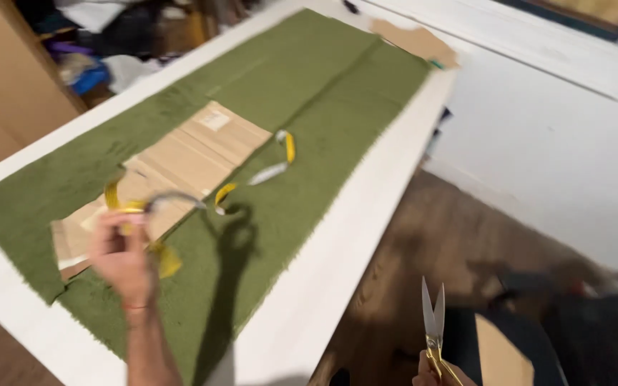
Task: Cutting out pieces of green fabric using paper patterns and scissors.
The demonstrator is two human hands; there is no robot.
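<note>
Currently the left hand is closed around a yellow tape, pinching one end above the cloth; the hand is blurred, so the exact finger placement cannot be told. From the grip the tape runs right in loose loops, with a pale stretch, across the edge of the card and onto the cloth, ending near the cloth's centre fold. The right hand sits at the lower frame edge, off the table and above the floor, fingers closed on the gold handles of the scissors; the blades point up and stand slightly apart.

For a clean result, the tape is best drawn taut and flat along the card before any mark or cut, with the scissors held clear of the cloth until the tape lies straight.

The card is a flat tan rectangle, lying diagonally on the green cloth, with creases. A small pale rectangular label sits near its upper corner. A second tan piece lies at the cloth's far end.
</note>
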